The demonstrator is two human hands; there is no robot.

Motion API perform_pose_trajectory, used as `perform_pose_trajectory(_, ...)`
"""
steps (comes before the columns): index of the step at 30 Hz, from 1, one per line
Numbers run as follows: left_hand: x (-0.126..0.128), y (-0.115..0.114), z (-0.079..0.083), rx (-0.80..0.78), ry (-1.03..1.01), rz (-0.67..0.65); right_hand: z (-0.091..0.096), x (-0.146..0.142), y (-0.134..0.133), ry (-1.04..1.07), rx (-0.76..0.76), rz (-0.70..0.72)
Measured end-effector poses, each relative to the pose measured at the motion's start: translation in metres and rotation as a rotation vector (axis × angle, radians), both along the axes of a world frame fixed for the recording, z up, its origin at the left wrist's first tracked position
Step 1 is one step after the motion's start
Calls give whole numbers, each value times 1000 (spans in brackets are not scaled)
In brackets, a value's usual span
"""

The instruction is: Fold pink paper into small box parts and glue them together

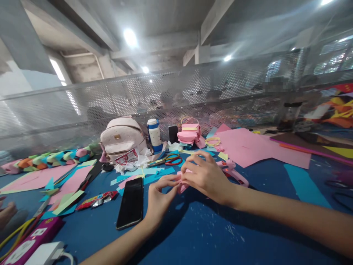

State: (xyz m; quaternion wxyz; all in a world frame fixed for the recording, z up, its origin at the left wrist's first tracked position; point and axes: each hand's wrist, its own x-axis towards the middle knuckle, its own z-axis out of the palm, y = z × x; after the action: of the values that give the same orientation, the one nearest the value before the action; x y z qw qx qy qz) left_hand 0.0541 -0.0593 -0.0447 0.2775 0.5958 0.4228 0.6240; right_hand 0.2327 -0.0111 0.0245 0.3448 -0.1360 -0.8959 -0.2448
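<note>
Pink paper (182, 187), a small folded piece, sat low over the middle of the blue table (209, 228), pinched from both sides. The left hand (159, 195) came up from the near edge with thumb and forefinger pressed together on the paper's left end, its other fingers curled under. The right hand (205, 175) reached in from the right edge and lay over the paper's right part, fingers bent and closed down on it, so that most of the piece was hidden; how it was folded could not be told. Just left of the left hand a black phone (131, 202) lay flat and face up on the table. Farther left lay a red and silver wrapper (97, 200), and at the near left corner a purple power strip (29, 243) with a white plug. Behind the hands, toward the far edge, red-handled scissors (168, 160) rested on turquoise paper scraps (150, 173), and a pink glue gun (233, 170) lay just behind the right hand. A pale pink backpack (122, 140) stood near the far edge with a blue and white bottle (154, 134) beside it, then a stack of pink paper pieces (189, 135). A large pink sheet (253, 147) covered the far right part of the table.
</note>
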Motion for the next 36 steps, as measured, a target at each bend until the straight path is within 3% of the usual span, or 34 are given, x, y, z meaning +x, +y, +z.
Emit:
perform_pose_trajectory(7,0,-2,9,-90,-51,16,7,1,6,20,-71,23)
perform_pose_trajectory(15,-4,-2,8,-6,68,26,11,4,8,-36,-130,41)
perform_pose_trajectory(23,-3,-3,8,108,148,43,33,-6,-5,-290,-75,-61)
perform_pose_trajectory(27,-3,-2,4,83,143,76,37,-16,-8,-386,-137,-84)
perform_pose_trajectory(32,-4,0,1,37,13,-10,36,-14,-4,-227,-298,-75)
perform_pose_trajectory(36,-6,1,-1,48,45,-79,32,-6,-1,-48,-440,-50)
